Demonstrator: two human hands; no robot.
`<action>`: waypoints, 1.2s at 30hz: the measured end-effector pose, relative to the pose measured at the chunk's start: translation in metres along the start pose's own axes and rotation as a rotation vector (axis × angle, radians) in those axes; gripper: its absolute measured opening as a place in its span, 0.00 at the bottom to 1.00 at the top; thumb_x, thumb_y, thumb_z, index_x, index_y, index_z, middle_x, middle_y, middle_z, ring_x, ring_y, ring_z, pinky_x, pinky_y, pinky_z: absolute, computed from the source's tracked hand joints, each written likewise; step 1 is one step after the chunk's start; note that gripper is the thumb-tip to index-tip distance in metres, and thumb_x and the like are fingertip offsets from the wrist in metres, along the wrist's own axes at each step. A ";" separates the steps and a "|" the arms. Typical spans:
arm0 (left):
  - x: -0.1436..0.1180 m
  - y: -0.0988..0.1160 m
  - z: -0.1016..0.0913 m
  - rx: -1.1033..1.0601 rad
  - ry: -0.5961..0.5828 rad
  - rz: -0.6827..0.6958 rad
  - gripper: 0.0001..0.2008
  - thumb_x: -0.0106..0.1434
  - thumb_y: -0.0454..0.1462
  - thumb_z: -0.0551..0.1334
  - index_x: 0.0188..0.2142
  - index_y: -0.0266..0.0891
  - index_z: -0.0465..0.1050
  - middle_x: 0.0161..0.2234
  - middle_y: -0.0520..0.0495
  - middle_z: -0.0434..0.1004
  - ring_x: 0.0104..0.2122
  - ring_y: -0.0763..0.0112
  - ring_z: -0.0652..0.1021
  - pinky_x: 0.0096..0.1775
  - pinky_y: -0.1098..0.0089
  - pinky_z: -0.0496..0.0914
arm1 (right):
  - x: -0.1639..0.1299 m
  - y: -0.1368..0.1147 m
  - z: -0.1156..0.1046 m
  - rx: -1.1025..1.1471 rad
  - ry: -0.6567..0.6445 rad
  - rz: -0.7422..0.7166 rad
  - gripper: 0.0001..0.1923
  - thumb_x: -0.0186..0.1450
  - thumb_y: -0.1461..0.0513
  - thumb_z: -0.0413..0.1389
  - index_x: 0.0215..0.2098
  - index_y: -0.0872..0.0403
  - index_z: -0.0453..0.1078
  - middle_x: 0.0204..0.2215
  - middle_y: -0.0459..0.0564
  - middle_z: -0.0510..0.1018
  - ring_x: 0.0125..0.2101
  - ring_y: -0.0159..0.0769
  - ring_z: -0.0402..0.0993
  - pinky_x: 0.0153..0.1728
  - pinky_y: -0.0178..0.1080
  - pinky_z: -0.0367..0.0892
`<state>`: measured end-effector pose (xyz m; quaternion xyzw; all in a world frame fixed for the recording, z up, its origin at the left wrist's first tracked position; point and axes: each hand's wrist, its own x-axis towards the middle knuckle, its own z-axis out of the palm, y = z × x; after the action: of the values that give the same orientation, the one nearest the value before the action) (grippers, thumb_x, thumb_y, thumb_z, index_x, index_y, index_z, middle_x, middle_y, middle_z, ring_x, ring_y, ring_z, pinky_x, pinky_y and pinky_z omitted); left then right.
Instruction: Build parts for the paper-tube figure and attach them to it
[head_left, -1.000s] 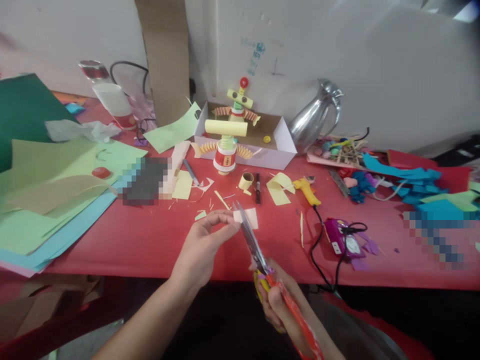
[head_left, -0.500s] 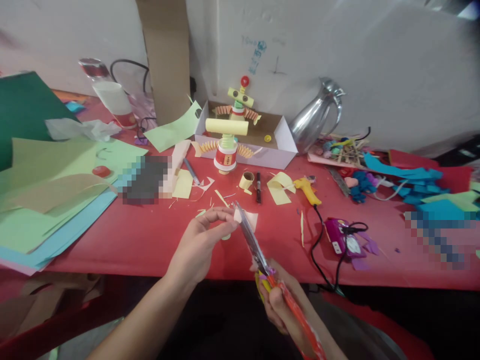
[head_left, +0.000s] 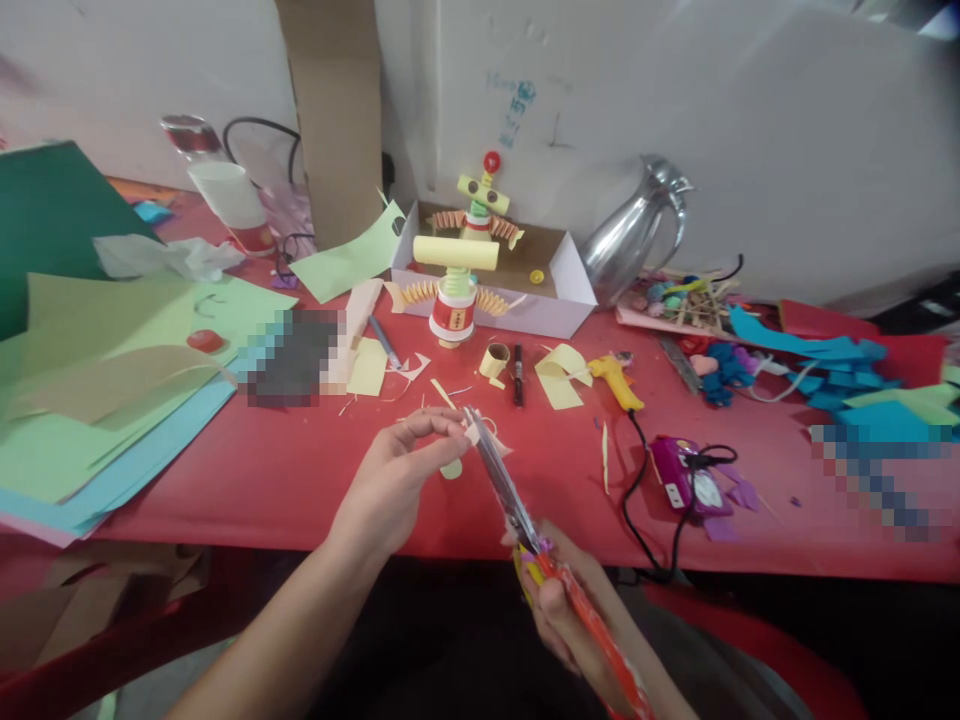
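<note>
Here, one pair of scissors (head_left: 501, 480) points far and slightly left, its long axis running from the clenched right hand (head_left: 559, 600) to one paper scrap (head_left: 480, 432) (pale, small) pinched by the left hand (head_left: 397, 480) above the near table (head_left: 285, 480) edge.

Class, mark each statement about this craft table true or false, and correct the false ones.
1. The right hand holds scissors. True.
2. The left hand pinches a small paper piece at the blades. True.
3. The table is covered in blue. False: it is red.
4. The glue gun lies left of the paper robot. False: it lies to the right.
5. A metal jug stands by the wall. True.
</note>
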<state>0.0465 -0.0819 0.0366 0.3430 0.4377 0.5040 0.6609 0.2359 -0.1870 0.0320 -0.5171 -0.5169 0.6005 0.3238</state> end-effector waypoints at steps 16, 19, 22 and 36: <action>0.007 0.001 -0.004 0.037 -0.018 0.061 0.03 0.53 0.36 0.71 0.27 0.40 0.78 0.35 0.50 0.77 0.38 0.71 0.76 0.43 0.70 0.68 | 0.006 0.012 -0.007 -0.071 -0.006 -0.044 0.32 0.64 0.37 0.49 0.48 0.54 0.68 0.18 0.37 0.55 0.16 0.25 0.48 0.16 0.31 0.44; 0.015 -0.002 -0.002 0.069 -0.017 0.034 0.04 0.52 0.37 0.71 0.26 0.40 0.78 0.34 0.49 0.78 0.38 0.69 0.77 0.45 0.68 0.68 | 0.012 0.013 -0.011 -0.138 0.032 -0.047 0.31 0.64 0.37 0.49 0.47 0.53 0.68 0.17 0.37 0.54 0.16 0.25 0.48 0.16 0.32 0.44; 0.027 -0.007 0.001 0.145 0.020 0.002 0.05 0.51 0.38 0.71 0.26 0.40 0.78 0.34 0.48 0.79 0.38 0.67 0.78 0.46 0.65 0.68 | 0.019 0.012 -0.020 -0.241 0.085 -0.037 0.29 0.64 0.38 0.49 0.44 0.52 0.69 0.17 0.37 0.55 0.16 0.27 0.51 0.17 0.32 0.47; 0.016 0.028 -0.089 1.372 0.541 0.685 0.08 0.61 0.42 0.62 0.35 0.43 0.79 0.47 0.51 0.76 0.53 0.53 0.72 0.59 0.47 0.56 | 0.081 0.006 -0.057 -1.334 0.279 -0.052 0.19 0.69 0.57 0.51 0.57 0.51 0.64 0.44 0.57 0.78 0.41 0.48 0.77 0.37 0.41 0.66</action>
<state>-0.0441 -0.0586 0.0237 0.6530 0.6645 0.3631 -0.0159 0.2711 -0.0977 0.0073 -0.6662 -0.7421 0.0729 0.0135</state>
